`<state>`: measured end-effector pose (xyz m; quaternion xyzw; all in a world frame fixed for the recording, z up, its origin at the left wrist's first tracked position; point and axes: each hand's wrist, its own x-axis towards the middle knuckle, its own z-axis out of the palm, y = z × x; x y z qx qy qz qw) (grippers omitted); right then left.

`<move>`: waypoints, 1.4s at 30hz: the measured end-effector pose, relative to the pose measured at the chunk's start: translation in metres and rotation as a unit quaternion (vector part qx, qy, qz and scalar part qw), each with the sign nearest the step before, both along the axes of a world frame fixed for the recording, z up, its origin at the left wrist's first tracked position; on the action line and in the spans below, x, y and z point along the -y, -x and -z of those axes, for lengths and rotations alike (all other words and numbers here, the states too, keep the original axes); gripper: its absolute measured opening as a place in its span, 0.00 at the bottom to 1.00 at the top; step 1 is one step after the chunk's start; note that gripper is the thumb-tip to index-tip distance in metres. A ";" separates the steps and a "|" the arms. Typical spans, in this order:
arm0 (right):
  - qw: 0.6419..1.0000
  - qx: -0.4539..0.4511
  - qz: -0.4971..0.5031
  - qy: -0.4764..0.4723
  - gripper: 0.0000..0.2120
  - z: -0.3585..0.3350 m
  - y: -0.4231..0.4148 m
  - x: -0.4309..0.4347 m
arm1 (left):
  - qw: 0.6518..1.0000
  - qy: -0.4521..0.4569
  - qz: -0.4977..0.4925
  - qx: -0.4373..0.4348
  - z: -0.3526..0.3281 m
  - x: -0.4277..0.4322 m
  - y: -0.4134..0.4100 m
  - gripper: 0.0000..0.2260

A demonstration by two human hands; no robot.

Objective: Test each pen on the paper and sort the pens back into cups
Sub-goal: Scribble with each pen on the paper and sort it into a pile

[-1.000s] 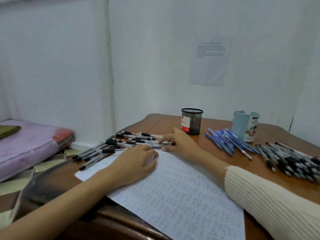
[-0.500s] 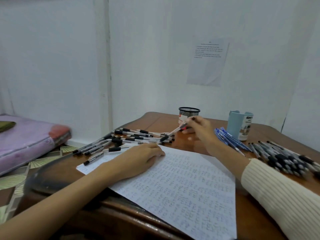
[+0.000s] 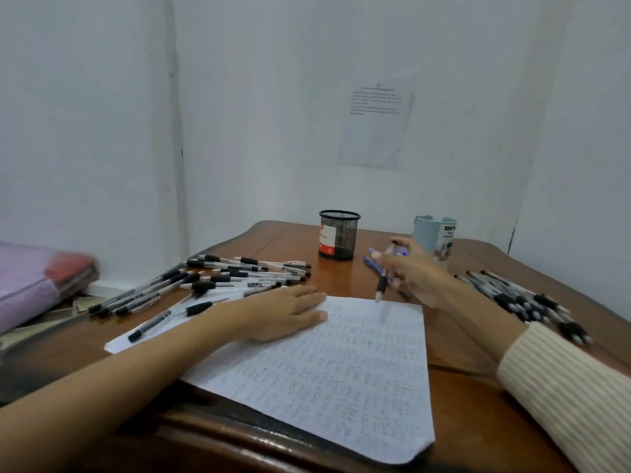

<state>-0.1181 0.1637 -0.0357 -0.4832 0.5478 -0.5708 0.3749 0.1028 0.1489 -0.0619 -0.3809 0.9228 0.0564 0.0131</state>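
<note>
A white sheet of paper covered in small pen marks lies on the wooden table. My left hand rests flat on its upper left part. My right hand holds a black-grip pen tip down, just above the paper's far edge. A loose heap of black pens lies left of the paper. Blue pens show partly behind my right hand. Another pile of black pens lies at the right. A black mesh cup and a light blue cup stand at the back.
White walls close off the back of the brown table, and a printed sheet is stuck on one. A pink and red bundle lies low at the left, beyond the table's edge. The table's rounded front edge is close to me.
My right hand picked one black pen from the left heap, lifted it past the mesh cup and brought it right, turning it tip down over the paper's far edge. My left hand stayed on the paper.
</note>
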 end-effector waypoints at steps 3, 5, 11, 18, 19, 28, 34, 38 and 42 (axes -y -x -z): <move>0.997 -0.063 -0.040 -0.006 0.26 0.003 -0.009 -0.003 | 0.999 -0.044 0.013 0.024 -0.004 0.008 -0.010 0.26; 0.997 -0.061 -0.044 0.001 0.24 0.005 -0.015 -0.002 | 0.997 -0.069 0.024 0.034 -0.006 0.015 -0.015 0.27; 0.997 -0.053 -0.054 0.016 0.19 0.006 -0.022 -0.002 | 0.999 -0.025 0.029 -0.037 0.005 0.015 -0.013 0.23; 0.997 0.041 -0.062 -0.028 0.30 -0.001 -0.014 -0.004 | 0.998 0.002 0.030 -0.053 0.006 0.015 -0.014 0.24; 0.995 0.056 -0.065 -0.044 0.26 0.000 -0.014 -0.004 | 0.998 0.004 0.031 -0.054 0.006 0.015 -0.014 0.23; 0.977 0.203 -0.049 -0.031 0.09 0.005 -0.025 -0.004 | 0.997 0.011 0.035 -0.069 0.005 0.014 -0.014 0.22; 0.983 0.044 -0.134 -0.116 0.14 0.015 -0.039 -0.009 | 0.997 0.016 0.039 -0.066 0.004 0.012 -0.014 0.22; 0.997 0.057 -0.027 -0.041 0.08 0.021 -0.041 -0.007 | 0.997 0.013 0.035 -0.061 0.003 0.012 -0.014 0.22; 0.989 -0.132 0.033 0.056 0.19 0.030 -0.044 -0.001 | 0.998 0.011 0.033 -0.058 0.003 0.011 -0.013 0.22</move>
